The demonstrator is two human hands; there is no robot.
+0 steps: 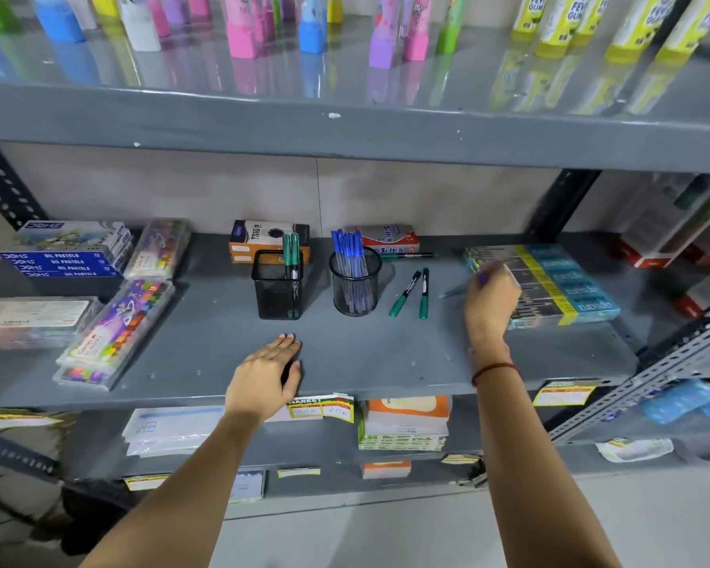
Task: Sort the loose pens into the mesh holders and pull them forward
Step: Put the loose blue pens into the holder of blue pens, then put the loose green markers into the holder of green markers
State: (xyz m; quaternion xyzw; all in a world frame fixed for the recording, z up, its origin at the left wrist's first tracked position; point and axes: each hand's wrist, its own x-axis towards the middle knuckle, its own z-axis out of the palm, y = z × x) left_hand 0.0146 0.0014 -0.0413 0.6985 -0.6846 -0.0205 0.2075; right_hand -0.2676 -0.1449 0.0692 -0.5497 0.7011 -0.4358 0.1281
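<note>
Green markers (412, 294), 2 of them, lie loose between the round mesh holder (355, 284) and the right hand (491, 302), pinching a blurred blue pen (453, 292), while the left hand (265, 377) rests flat, seemingly steadying.

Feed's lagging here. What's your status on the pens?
Left hand flat on shelf, empty. Right hand on a blurred pen. Three green pens loose beside round holder. Nothing blocking.

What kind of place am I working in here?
Most likely a stationery shop. Grey metal shelving carries price labels on its front edge, with boxed oil pastels, glue bottles and mesh holders of pens displayed as stock.
</note>
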